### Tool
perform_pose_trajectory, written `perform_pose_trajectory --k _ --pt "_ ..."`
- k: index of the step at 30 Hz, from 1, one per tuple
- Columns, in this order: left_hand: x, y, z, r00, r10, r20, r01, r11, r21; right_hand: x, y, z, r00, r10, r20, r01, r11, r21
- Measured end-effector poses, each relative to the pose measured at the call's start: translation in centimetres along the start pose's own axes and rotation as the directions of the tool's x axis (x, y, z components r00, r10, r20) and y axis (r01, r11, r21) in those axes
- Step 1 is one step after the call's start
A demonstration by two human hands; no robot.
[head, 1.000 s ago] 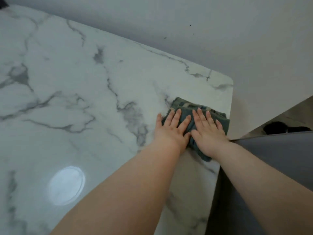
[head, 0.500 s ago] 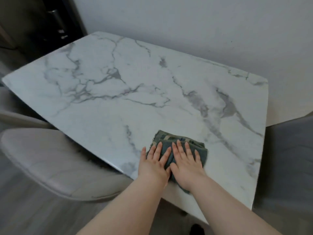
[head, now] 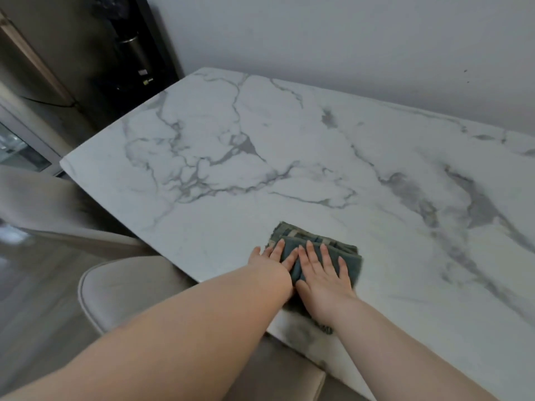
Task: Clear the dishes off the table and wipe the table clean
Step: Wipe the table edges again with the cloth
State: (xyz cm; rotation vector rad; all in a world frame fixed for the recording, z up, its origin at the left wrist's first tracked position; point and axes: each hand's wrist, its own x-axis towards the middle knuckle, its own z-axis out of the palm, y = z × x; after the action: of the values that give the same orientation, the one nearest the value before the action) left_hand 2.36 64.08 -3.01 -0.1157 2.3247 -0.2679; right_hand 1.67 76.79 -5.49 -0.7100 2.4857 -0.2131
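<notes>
No dishes were seen on the table [head: 289, 134]; clearing was judged done; the folded cloth [head: 333, 246], near the front edge, was pressed flat under the left hand [head: 273, 263] and right hand [head: 321, 274], fingers straight; wiping was judged unfinished.

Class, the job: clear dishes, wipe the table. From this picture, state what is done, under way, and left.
Done: no dishes show on the table. In hand: left hand and right hand press the folded cloth flat near the front edge. Left: probably the far surface.

Folded cloth [head: 301, 234] on the tabletop [head: 260, 134]
Dark teal, layered and flat, it lies close to the near edge of the white, grey-veined tabletop.
</notes>
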Motion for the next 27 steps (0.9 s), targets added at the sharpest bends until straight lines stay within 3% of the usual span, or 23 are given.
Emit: perform_pose_trajectory --k 6,14,21,27 --pt "1.8 -9.3 0.4 1.0 0.004 -0.004 -0.004 1.0 0.026 6.2 -6.0 -1.2 0.996 -0.08 0.048 0.083 0.995 -0.061" --pt "4.8 -20.9 1.2 0.999 0.031 -0.037 -0.03 0.999 0.044 13.5 -14.9 -2.8 0.991 -0.08 0.111 0.094 0.987 -0.132" --pt "7.0 -31.0 2.0 0.992 0.129 0.003 -0.127 0.97 0.205 17.5 -23.9 -2.2 0.991 0.002 0.135 0.02 0.988 -0.155" --pt "5.5 -34.1 2.3 0.989 0.133 0.064 -0.147 0.936 0.32 18.5 -28.5 -1.5 0.987 0.014 0.159 0.01 0.988 -0.154"
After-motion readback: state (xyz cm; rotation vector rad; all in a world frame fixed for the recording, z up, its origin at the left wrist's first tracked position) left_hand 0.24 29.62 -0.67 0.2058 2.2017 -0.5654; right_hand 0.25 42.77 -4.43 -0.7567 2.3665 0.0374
